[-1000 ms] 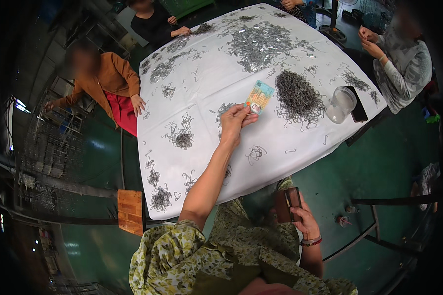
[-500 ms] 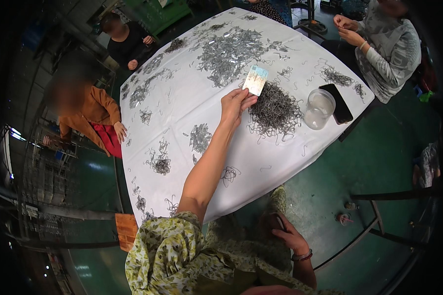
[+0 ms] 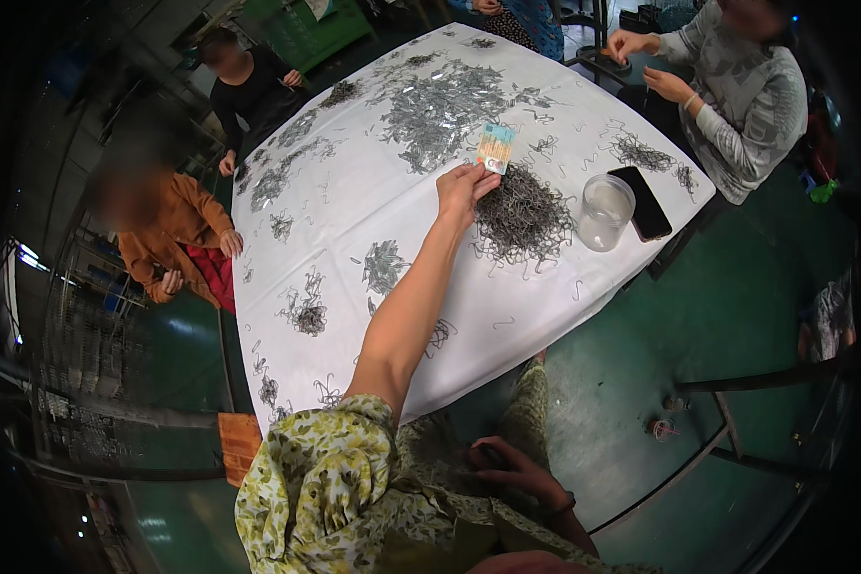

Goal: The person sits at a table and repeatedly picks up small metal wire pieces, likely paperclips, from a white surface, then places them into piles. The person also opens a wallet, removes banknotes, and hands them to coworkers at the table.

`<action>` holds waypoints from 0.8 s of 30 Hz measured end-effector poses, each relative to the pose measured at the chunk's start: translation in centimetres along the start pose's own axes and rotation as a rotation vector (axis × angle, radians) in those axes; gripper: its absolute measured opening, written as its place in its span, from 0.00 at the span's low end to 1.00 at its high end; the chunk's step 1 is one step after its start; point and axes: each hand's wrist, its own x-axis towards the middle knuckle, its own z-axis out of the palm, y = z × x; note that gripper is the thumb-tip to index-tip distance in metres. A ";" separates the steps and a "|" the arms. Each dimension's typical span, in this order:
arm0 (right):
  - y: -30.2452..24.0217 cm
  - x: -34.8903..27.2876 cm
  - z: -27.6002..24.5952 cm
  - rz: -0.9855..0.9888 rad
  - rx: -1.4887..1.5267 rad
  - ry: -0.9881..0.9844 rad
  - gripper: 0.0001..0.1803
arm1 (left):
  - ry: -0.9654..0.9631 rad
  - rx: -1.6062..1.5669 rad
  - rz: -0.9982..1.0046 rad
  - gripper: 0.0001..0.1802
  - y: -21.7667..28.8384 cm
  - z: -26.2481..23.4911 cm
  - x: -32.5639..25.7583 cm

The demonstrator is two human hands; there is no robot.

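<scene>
My left hand [image 3: 464, 194] reaches out over the table, its fingers pinching a small printed card [image 3: 495, 149] in blue-green and cream. The card is held tilted up at the edge of a big tangled pile of dark metal hooks [image 3: 526, 225]. Beyond it spreads a heap of small shiny grey pieces [image 3: 440, 113]. My right hand [image 3: 521, 474] is low at my lap, below the table edge, fingers curled by something small and dark that shadow keeps me from making out.
On the white-covered table [image 3: 344, 210] stand a clear plastic jar [image 3: 606, 212] and a black phone [image 3: 644, 203]. Smaller piles of hooks [image 3: 308, 318] and grey pieces [image 3: 385, 266] lie at left. Co-workers sit left and right; an orange-brown stool [image 3: 240, 448] is at lower left.
My right hand has moved left into my lap. The card in my left hand has turned slightly. At the right, a co-worker's hands have moved apart.
</scene>
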 end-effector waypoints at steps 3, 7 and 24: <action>0.0 -1.2 0.8 0.025 0.111 0.026 0.26 | 0.014 -0.028 0.016 0.11 0.3 -0.1 -1.2; 0.9 -1.7 1.0 -0.009 0.224 0.059 0.27 | -0.004 -0.037 0.022 0.10 0.3 -0.7 -1.3; -5.0 -1.5 -2.9 -0.352 0.577 0.283 0.32 | -0.002 -0.086 0.060 0.10 -1.6 0.7 1.5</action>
